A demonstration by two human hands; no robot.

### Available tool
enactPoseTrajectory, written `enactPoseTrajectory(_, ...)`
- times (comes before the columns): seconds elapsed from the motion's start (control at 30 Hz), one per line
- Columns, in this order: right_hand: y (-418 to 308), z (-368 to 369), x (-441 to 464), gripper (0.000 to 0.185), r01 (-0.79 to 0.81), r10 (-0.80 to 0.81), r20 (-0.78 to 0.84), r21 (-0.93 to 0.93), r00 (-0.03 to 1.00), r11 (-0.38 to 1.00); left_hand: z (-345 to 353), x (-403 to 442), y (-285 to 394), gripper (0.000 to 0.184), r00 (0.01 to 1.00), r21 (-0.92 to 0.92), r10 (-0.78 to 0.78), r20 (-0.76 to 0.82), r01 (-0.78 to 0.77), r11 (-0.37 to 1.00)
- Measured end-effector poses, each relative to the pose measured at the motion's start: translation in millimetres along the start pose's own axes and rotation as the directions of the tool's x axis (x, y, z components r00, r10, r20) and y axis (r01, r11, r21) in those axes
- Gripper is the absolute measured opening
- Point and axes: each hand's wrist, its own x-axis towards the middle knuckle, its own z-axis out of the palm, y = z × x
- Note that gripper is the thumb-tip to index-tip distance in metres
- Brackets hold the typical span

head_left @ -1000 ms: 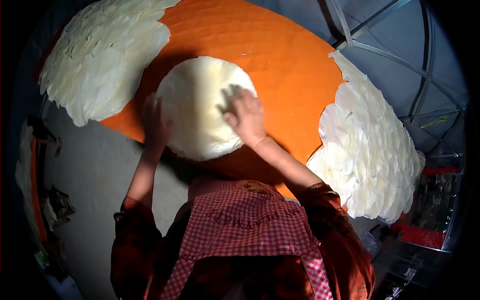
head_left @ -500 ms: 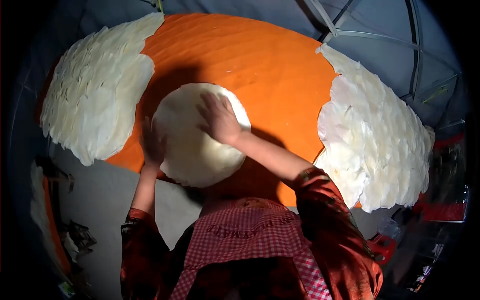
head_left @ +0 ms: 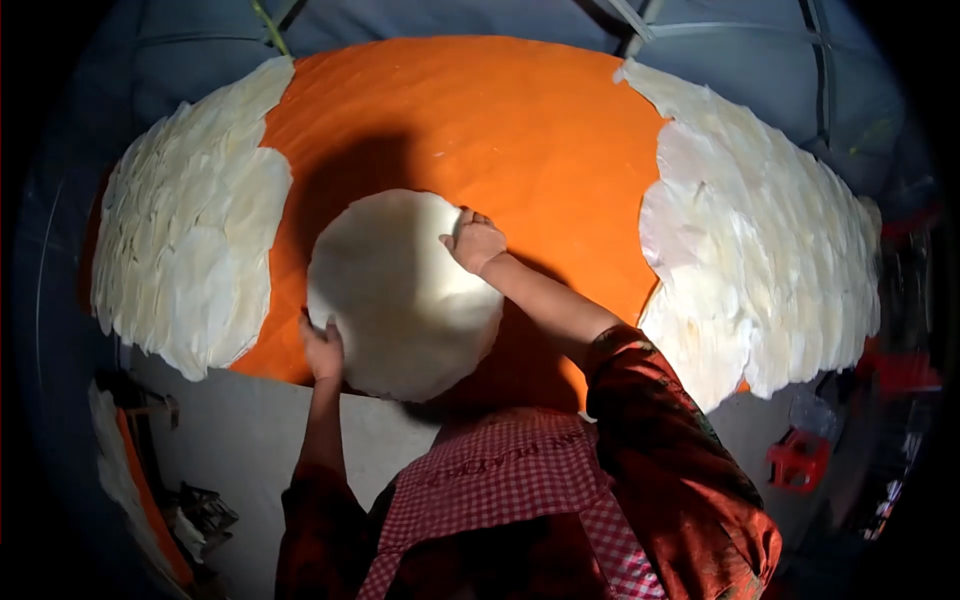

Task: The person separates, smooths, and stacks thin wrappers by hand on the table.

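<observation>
Evidently, the round dough sheet point(head_left: 395, 300) lies left of centre in the frame on the orange cover point(head_left: 540, 130), near-circular, with no clear long axis. It sits between both hands: the left hand point(head_left: 322, 352) at its lower-left edge, the right hand point(head_left: 477, 242) at its upper-right edge, neither clearly nearer. Both contact the rim; whether either pinches it cannot be told

We held a pale round sheet point(head_left: 400, 300) by its edge, our left hand point(head_left: 323, 351) at the lower left, our right hand point(head_left: 477, 242) at the upper right. Beneath it we saw an orange surface point(head_left: 540, 140), with overlapping pale sheets point(head_left: 760, 240) covering both ends.
</observation>
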Motion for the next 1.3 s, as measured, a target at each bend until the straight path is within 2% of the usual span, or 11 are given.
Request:
enactPoseTrajectory(0.07, -1.2, -8.7, -16.3, 0.074, -0.042, 0.042, -0.009, -0.002, 0.999, 0.999, -20.2, -7.0, 21.7, 0.062, 0.937, -0.016, -0.322, 0.137, 0.327, 0.945)
enactPoseTrajectory(0.17, 2.0, -15.9, -13.7, 0.070, -0.086, 0.079, 0.057, 0.117, 0.995, 0.989, -11.4, -9.2, 0.4, 0.052, 0.934, 0.135, -0.345, 0.097, 0.331, 0.934)
enactPoseTrajectory(0.3, 28.9, -23.7, 10.6, 0.074, -0.226, 0.123, 0.275, 0.384, 0.954, 0.895, -20.4, -8.2, 11.9, 0.042, 0.777, -0.309, -0.548, 0.310, 0.627, 0.715)
enactPoseTrajectory(0.6, 36.2, -1.0, 13.3, 0.064, -0.225, 0.026, 0.304, 0.639, 0.952, 0.736, -22.8, -8.1, -33.4, 0.053, 0.640, -0.524, -0.428, 0.639, 0.768, 0.368)
enactPoseTrajectory(0.87, 96.2, -61.8, -25.8, 0.050, -0.088, -0.114, 0.174, 0.843, 0.978, 0.531, 0.4, -18.0, 48.1, 0.056, 0.594, -0.510, -0.178, 0.785, 0.782, 0.359)
enactPoseTrajectory(1.0, 222.2, -75.8, -30.1, 0.054, -0.102, -0.105, 0.115, 0.987, 0.988, 0.124, 75.0, -25.1, 116.4, 0.064, 0.670, -0.414, -0.214, 0.711, 0.645, 0.642)
enactPoseTrajectory(1.07, 236.9, -130.0, -68.6, 0.059, -0.224, 0.175, 0.176, 0.924, 0.969, 0.311, 118.7, -30.8, 145.4, 0.068, 0.730, -0.309, -0.215, 0.649, 0.511, 0.802)
enactPoseTrajectory(1.1, 268.0, -110.6, -61.6, 0.061, -0.199, 0.291, 0.093, 0.912, 0.952, 0.359, 125.5, -40.7, 172.2, 0.070, 0.875, -0.265, -0.046, 0.481, 0.195, 0.944)
enactPoseTrajectory(1.13, 272.7, -117.8, -67.5, 0.057, -0.333, 0.370, 0.076, 0.627, 0.926, 0.704, 121.6, -51.5, 206.9, 0.072, 0.933, -0.156, 0.180, 0.311, -0.136, 0.978)
enactPoseTrajectory(1.2, 260.2, -120.8, -89.8, 0.057, -0.430, 0.506, -0.217, 0.318, 0.835, 0.845, 113.2, -61.1, 252.9, 0.075, 0.831, 0.029, 0.521, 0.195, -0.536, 0.844)
enactPoseTrajectory(1.3, 294.2, -117.0, -149.9, 0.055, -0.086, 0.143, -0.649, 0.119, 0.747, 0.989, 89.4, -92.9, 290.6, 0.065, 0.648, -0.071, 0.718, 0.255, -0.728, 0.682)
